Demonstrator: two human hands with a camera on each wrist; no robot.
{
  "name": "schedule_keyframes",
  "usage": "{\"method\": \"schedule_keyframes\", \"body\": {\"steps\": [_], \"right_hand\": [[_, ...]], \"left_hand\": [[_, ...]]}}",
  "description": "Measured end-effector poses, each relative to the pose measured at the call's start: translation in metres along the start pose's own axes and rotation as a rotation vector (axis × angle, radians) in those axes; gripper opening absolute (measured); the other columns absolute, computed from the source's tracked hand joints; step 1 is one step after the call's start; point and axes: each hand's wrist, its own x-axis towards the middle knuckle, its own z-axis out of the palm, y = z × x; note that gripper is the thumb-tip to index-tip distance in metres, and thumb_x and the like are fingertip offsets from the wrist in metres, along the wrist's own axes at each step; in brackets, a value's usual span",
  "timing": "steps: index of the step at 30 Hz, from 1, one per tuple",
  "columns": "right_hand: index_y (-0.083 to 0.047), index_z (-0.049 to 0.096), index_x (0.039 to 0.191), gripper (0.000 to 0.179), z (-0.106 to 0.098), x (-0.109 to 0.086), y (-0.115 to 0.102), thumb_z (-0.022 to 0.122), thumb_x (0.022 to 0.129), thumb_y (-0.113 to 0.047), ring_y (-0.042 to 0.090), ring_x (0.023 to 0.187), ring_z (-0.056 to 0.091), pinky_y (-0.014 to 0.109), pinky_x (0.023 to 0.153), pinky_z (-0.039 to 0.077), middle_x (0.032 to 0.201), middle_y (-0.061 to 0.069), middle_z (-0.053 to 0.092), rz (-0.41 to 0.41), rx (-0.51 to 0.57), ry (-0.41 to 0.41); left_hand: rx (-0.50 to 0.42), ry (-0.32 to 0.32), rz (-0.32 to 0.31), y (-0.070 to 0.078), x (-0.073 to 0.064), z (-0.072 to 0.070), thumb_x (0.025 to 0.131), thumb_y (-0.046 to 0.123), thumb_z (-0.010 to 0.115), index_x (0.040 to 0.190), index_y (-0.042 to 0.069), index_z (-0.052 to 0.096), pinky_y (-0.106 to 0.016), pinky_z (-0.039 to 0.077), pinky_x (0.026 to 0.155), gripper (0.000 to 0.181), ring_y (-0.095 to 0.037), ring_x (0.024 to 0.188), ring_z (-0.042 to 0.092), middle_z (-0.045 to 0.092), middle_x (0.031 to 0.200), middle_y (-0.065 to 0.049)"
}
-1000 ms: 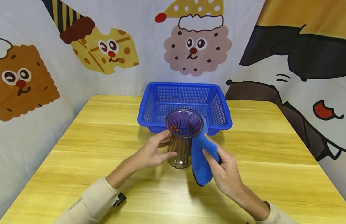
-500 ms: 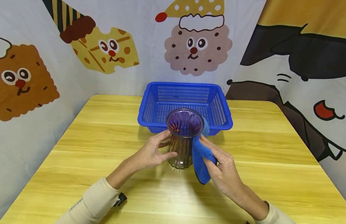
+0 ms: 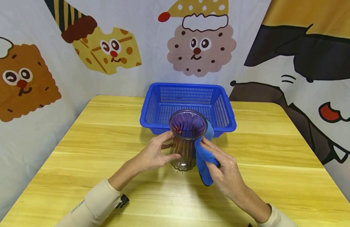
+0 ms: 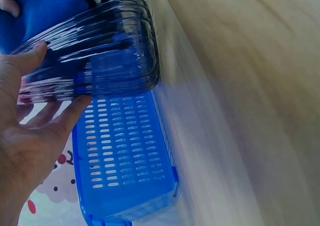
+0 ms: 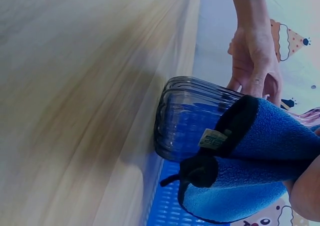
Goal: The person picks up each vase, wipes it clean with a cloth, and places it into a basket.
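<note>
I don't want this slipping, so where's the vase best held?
Probably best: hold the vase by its ribbed body below the rim, coming from the left, where the left hand grips; the ribs should help against slipping, and the cloth takes up the right.

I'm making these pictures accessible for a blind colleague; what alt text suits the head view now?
A person's left hand holds a ribbed glass vase while the right hand holds a blue cloth at its other side. Behind, a blue basket sits on a wooden table before a backdrop of cartoon characters.

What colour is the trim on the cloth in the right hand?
The trim is black; it shows best in the right wrist view.
</note>
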Motion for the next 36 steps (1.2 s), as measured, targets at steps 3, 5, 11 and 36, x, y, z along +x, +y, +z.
{"method": "schedule_keyframes", "body": {"steps": [3, 5, 11, 36], "right_hand": [[0.006, 0.068, 0.126, 0.047, -0.0001, 0.0005, 0.001, 0.063, 0.082, 0.023, 0.032, 0.128, 0.055, 0.029, 0.108, 0.045, 0.14, 0.015, 0.059, -0.006, -0.008, -0.007], [0.006, 0.068, 0.125, 0.046, 0.0, 0.0007, 0.0016, 0.064, 0.082, 0.022, 0.033, 0.127, 0.056, 0.029, 0.108, 0.045, 0.14, 0.015, 0.059, -0.013, -0.015, -0.009], [0.005, 0.069, 0.125, 0.046, -0.0005, -0.0003, 0.0028, 0.064, 0.083, 0.022, 0.034, 0.125, 0.057, 0.029, 0.107, 0.046, 0.139, 0.015, 0.06, -0.018, -0.028, -0.015], [0.002, 0.07, 0.126, 0.04, -0.0031, -0.0092, 0.0053, 0.063, 0.089, 0.015, 0.032, 0.123, 0.059, 0.024, 0.106, 0.045, 0.138, 0.01, 0.061, 0.063, -0.101, -0.074]], "left_hand": [[0.008, 0.008, -0.003, -0.0003, 0.0001, 0.0003, 0.079, -0.004, 0.086, 0.15, -0.002, 0.043, -0.031, 0.054, 0.097, 0.083, -0.033, 0.129, 0.054, 0.051, 0.146, -0.019], [0.013, 0.013, -0.002, -0.0007, -0.0001, 0.0004, 0.079, -0.003, 0.086, 0.15, -0.002, 0.044, -0.03, 0.054, 0.097, 0.082, -0.033, 0.129, 0.054, 0.052, 0.146, -0.019], [0.02, 0.022, 0.002, -0.0002, -0.0003, 0.0013, 0.078, -0.001, 0.087, 0.15, -0.001, 0.045, -0.031, 0.055, 0.096, 0.083, -0.032, 0.128, 0.055, 0.053, 0.144, -0.017], [0.03, 0.051, -0.043, 0.0014, -0.0012, 0.0033, 0.076, 0.002, 0.09, 0.144, 0.002, 0.052, -0.03, 0.057, 0.092, 0.078, -0.029, 0.126, 0.056, 0.058, 0.136, -0.011]]}}
